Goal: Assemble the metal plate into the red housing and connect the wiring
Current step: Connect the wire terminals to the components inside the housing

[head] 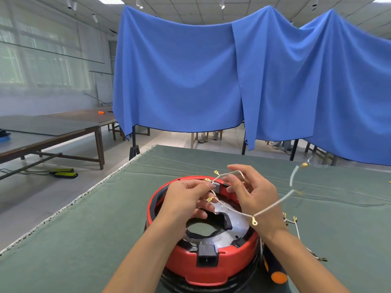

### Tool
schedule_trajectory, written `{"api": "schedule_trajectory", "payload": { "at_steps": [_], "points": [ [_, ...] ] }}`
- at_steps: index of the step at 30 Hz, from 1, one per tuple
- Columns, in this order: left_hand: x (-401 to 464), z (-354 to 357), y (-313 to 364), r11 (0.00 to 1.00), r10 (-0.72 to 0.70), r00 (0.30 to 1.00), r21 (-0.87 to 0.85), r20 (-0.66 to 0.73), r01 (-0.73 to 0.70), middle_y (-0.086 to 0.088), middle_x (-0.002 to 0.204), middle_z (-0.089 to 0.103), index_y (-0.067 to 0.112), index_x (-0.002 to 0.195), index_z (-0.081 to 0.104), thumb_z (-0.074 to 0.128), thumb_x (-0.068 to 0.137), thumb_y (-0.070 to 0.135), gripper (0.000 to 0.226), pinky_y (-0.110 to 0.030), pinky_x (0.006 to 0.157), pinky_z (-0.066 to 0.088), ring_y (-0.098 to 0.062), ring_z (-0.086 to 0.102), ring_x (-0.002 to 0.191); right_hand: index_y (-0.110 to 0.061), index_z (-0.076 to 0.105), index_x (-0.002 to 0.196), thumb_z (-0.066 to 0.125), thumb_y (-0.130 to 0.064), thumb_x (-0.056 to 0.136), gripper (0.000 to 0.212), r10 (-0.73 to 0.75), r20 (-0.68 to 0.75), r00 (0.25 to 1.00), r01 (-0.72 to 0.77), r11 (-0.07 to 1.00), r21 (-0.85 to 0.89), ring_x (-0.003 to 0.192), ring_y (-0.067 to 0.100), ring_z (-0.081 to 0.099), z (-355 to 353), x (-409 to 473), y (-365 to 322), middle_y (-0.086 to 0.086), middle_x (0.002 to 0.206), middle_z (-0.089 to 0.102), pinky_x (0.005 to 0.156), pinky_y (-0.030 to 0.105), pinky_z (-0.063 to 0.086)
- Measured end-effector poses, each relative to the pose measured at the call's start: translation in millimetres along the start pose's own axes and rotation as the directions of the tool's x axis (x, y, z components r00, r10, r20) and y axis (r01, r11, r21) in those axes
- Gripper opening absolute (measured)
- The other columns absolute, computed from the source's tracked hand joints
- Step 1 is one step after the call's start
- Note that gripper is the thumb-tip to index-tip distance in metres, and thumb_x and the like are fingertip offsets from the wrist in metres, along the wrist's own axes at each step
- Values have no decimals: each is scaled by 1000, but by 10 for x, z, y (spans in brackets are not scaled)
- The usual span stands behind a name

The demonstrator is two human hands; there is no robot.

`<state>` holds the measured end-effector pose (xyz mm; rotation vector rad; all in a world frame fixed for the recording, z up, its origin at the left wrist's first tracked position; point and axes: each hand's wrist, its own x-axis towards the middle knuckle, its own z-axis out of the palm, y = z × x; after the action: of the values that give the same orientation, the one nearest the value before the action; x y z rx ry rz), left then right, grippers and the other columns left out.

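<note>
Red housing (209, 265) nearest, metal plate (239, 226) inside. Above, left hand (186, 199) pinching wiring (273, 205); right hand (254, 191) at 3 o'clock, fingers loosely curled around wiring.

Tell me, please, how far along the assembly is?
The metal plate already sits inside the red housing. The left hand and right hand hold the wire harness above it. Its gold terminals hang loose, so connecting remains.
</note>
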<state>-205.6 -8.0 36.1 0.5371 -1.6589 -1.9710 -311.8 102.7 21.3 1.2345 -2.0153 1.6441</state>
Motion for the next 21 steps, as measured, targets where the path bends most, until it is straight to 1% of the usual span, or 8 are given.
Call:
{"api": "schedule_trajectory", "payload": {
  "at_steps": [3,6,9,11,13,15,18,21],
  "points": [
    [14,-13,-4,998,65,995,-10,-79,-66,2,51,59,6,77,67,60,90,7,15,-18,35,38,-11,53,39,-48,58,100,60,-36,90,15,77,6,997,-76,996,-37,82,1,67,-64,-24,46,-15,87,72,76,31,55],
    [18,-18,-10,989,148,978,4,-149,-149,2,50,58,5,80,68,59,91,7,14,-18,34,37,-10,52,38,-32,65,93,59,-18,92,15,166,-5,986,-165,985,44,81,6,68,-130,-11,75,-11,81,74,74,33,54],
    [18,-28,-13,979,204,955,20,-214,-205,3,50,59,6,83,68,59,91,8,12,-18,34,38,-10,52,39,-16,66,88,53,-4,93,18,314,-33,949,-295,919,263,65,6,67,-194,61,60,-2,73,74,57,22,52],
    [31,-40,-18,976,215,939,22,-270,-217,2,52,59,7,86,67,57,93,8,13,-19,33,39,-10,53,39,-12,65,86,49,-1,95,21,445,-63,893,-391,838,382,53,7,64,-246,112,66,1,68,73,45,20,50],
    [61,-61,-28,976,210,918,23,-338,-215,-2,58,56,8,88,65,50,95,6,17,-19,32,39,-8,52,37,-10,64,87,45,-2,96,23,547,-70,834,-470,773,427,49,9,63,-292,141,106,2,68,72,40,21,48],
    [99,-82,-44,979,201,898,40,-391,-201,-3,61,52,10,89,63,43,96,3,22,-20,31,39,-7,50,35,-11,65,89,42,-4,97,25,589,-65,805,-513,748,421,50,11,63,-315,141,146,2,69,73,40,21,47],
    [137,-119,-58,969,232,881,179,-411,-172,-3,59,52,12,86,62,39,95,3,27,-23,33,41,-6,49,36,-11,64,87,41,-9,99,26,574,-64,816,-492,748,446,48,11,62,-306,122,129,2,67,72,39,20,46],
    [203,-196,8,910,287,895,391,-341,-142,-6,60,56,14,82,61,38,94,4,28,-24,36,41,-13,51,40,-10,65,89,41,-22,100,29,525,-43,850,-449,765,462,50,12,62,-289,121,56,4,69,72,42,24,49]
  ]
}}
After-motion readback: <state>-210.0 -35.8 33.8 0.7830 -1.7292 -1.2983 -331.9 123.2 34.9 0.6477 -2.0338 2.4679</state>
